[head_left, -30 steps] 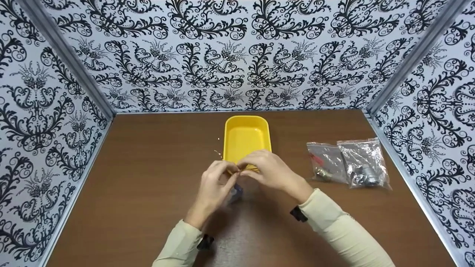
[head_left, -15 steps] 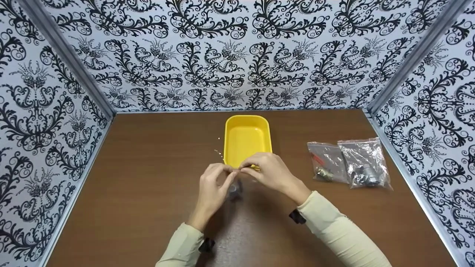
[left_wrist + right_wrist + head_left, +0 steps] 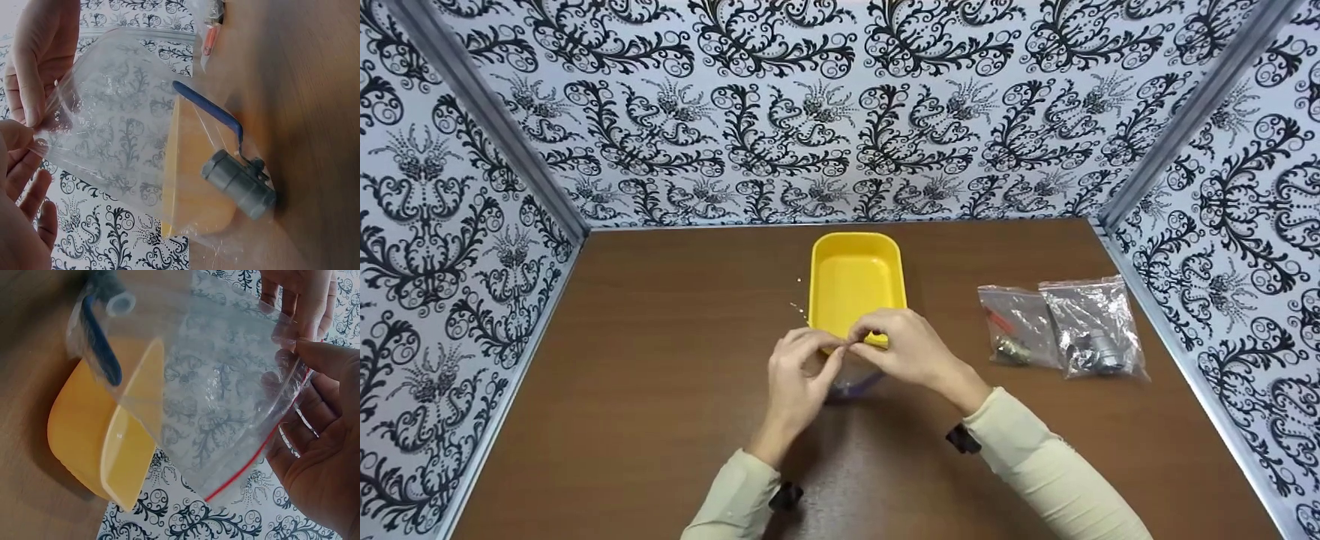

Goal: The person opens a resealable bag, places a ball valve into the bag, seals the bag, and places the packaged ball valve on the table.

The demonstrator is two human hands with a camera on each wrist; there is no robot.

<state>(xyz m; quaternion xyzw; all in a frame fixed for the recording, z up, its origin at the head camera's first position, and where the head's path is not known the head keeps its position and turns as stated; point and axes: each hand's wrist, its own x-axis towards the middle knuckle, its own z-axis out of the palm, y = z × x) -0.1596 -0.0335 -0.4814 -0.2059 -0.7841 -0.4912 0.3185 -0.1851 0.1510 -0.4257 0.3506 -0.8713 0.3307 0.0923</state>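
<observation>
In front of the yellow tray (image 3: 851, 289), both hands hold up a clear zip bag (image 3: 118, 124) by its top edge. A grey ball valve (image 3: 239, 183) with a blue lever handle (image 3: 209, 107) lies at the bottom of the bag. My left hand (image 3: 799, 375) pinches the bag's upper edge between thumb and fingers. Right beside it, fingertips almost meeting, my right hand (image 3: 911, 352) pinches the same edge. A red seal line (image 3: 242, 471) runs along the bag's top in the right wrist view. From the head, the hands hide most of the bag.
To the right lie two more zip bags: one (image 3: 1012, 319) with brass-coloured and red items, another (image 3: 1099, 330) with grey metal fittings. Small pale specks (image 3: 799, 307) dot the brown table (image 3: 660, 375) left of the tray. Patterned walls (image 3: 840, 112) enclose the back and sides.
The bag's lower end has swung and turned, its blue lever now showing slightly further right below the hands. Both hands stay at the bag's edge with only slight movement.
</observation>
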